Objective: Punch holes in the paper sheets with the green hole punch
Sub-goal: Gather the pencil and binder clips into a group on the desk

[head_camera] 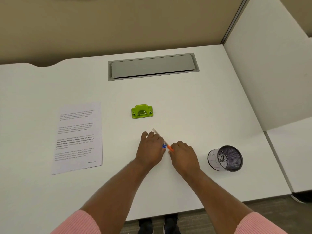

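Note:
The green hole punch (142,111) stands on the white desk (185,105), at arm's reach beyond my hands. A stack of printed paper sheets (79,137) lies flat to its left. Both hands meet at the middle of the desk, a little nearer than the punch. My left hand (150,149) curls its fingers round a bundle of pens (166,146), whose clear end sticks out up-left past the knuckles. My right hand (184,154) holds the bundle's orange end. Neither hand touches the punch or the paper.
A black mesh pen cup (226,158) stands to the right of my right hand. A grey cable hatch (152,66) is set into the desk at the back. White partition panels (270,65) close off the right side.

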Motion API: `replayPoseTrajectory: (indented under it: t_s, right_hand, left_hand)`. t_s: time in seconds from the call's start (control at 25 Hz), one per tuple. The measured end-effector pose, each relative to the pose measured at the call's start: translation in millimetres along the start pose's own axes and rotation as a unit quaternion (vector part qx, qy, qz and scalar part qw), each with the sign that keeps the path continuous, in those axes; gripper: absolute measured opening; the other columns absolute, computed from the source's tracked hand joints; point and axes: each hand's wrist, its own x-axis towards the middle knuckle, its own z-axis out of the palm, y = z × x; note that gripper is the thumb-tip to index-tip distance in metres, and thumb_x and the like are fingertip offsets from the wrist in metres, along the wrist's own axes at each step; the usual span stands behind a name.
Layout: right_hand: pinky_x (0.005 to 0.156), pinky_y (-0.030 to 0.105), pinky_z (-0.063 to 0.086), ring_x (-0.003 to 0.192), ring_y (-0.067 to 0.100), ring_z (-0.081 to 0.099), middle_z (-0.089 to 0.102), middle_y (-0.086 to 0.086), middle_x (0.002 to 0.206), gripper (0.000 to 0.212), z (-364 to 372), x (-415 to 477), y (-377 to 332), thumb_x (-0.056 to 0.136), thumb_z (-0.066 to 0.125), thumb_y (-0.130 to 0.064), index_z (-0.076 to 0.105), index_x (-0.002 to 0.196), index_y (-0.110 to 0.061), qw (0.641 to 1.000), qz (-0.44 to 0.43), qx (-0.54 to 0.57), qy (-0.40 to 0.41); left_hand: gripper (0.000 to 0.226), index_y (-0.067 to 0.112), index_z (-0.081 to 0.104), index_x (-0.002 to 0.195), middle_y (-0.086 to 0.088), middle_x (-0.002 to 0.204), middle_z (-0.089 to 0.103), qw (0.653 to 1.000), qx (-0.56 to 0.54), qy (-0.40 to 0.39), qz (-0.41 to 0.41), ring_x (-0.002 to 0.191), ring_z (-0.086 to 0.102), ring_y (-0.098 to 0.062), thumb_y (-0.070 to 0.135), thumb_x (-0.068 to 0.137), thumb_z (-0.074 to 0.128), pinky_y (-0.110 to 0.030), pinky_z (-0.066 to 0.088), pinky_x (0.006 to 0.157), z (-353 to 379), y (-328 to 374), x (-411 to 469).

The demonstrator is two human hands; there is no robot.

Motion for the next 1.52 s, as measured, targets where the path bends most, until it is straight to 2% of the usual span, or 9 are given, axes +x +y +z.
replayPoseTrajectory:
  t_s: [0.2,0.36,0.52,0.64,0.92,1.12,1.24,1.36,1.52]
  right_hand:
    - [0.061,0.032,0.036,0.072,0.025,0.057,0.058,0.003,0.088,0.014,-4,9,-6,0.093,0.053,-0.026,0.058,0.09,-0.013,0.996,0.075,0.044,-0.015]
    - [0.061,0.033,0.045,0.075,0.024,0.059,0.058,0.002,0.092,0.016,-24,21,-1,0.091,0.052,-0.03,0.056,0.094,-0.014,0.989,0.124,0.082,0.004]
    - [0.063,0.034,0.046,0.077,0.026,0.06,0.058,0.003,0.094,0.019,-60,45,20,0.091,0.054,-0.031,0.057,0.097,-0.013,0.975,0.18,0.113,0.06]
    - [0.063,0.033,0.045,0.077,0.028,0.06,0.058,0.005,0.095,0.021,-86,70,45,0.092,0.053,-0.03,0.058,0.099,-0.01,0.971,0.203,0.104,0.073]
    - [0.059,0.029,0.034,0.069,0.023,0.048,0.049,0.001,0.084,0.013,-108,100,114,0.087,0.057,-0.024,0.048,0.085,-0.014,0.958,0.271,0.078,0.045]
    - [0.05,0.027,0.027,0.068,0.023,0.049,0.048,0.0,0.083,0.015,-104,107,151,0.086,0.059,-0.022,0.046,0.082,-0.015,0.952,0.294,0.083,0.028]
    - [0.048,0.027,0.025,0.07,0.023,0.048,0.051,0.003,0.09,0.016,-101,107,160,0.09,0.06,-0.022,0.046,0.086,-0.015,0.949,0.302,0.09,0.026]
    - [0.057,0.027,0.033,0.082,0.027,0.059,0.057,0.007,0.102,0.014,-102,103,161,0.094,0.06,-0.023,0.056,0.1,-0.011,0.951,0.299,0.08,0.027]
    - [0.064,0.031,0.039,0.097,0.029,0.063,0.057,0.01,0.11,0.019,-110,97,145,0.093,0.057,-0.013,0.056,0.111,-0.006,0.958,0.273,0.075,0.036]
  left_hand:
    - [0.023,0.018,0.072,0.098,0.0,0.094,0.072,0.999,0.005,0.018,0.028,0.095,0.06,-0.023,0.034,0.087,0.059,-0.038,0.033,0.094,3,0,7]
    - [0.025,0.023,0.073,0.1,0.005,0.091,0.073,0.997,-0.052,0.048,0.019,0.093,0.063,-0.02,0.04,0.084,0.064,-0.035,0.029,0.089,-7,0,20]
    - [0.031,0.026,0.07,0.11,0.006,0.101,0.074,0.98,-0.174,0.04,-0.087,0.096,0.066,-0.017,0.045,0.087,0.065,-0.033,0.041,0.092,-32,20,64]
    - [0.03,0.023,0.067,0.111,0.004,0.105,0.072,0.949,-0.257,0.02,-0.179,0.098,0.066,-0.02,0.041,0.087,0.065,-0.034,0.051,0.084,-42,45,103]
    - [0.021,0.007,0.062,0.081,-0.009,0.078,0.067,0.913,-0.322,-0.039,-0.247,0.079,0.064,-0.034,0.027,0.086,0.067,-0.029,0.043,0.061,-37,112,182]
    - [0.032,0.003,0.066,0.088,-0.015,0.092,0.074,0.898,-0.345,-0.078,-0.26,0.089,0.07,-0.034,0.035,0.088,0.072,-0.029,0.039,0.06,-23,145,213]
    - [0.035,-0.001,0.066,0.088,-0.017,0.09,0.073,0.903,-0.342,-0.088,-0.244,0.089,0.069,-0.036,0.034,0.092,0.068,-0.029,0.039,0.059,-19,153,213]
    - [0.029,0.004,0.065,0.093,-0.013,0.094,0.071,0.924,-0.309,-0.085,-0.206,0.092,0.067,-0.035,0.033,0.093,0.066,-0.034,0.05,0.07,-20,150,202]
    - [0.033,0.015,0.06,0.116,-0.002,0.119,0.064,0.959,-0.242,-0.061,-0.136,0.105,0.062,-0.029,0.038,0.093,0.065,-0.034,0.046,0.081,-25,131,175]
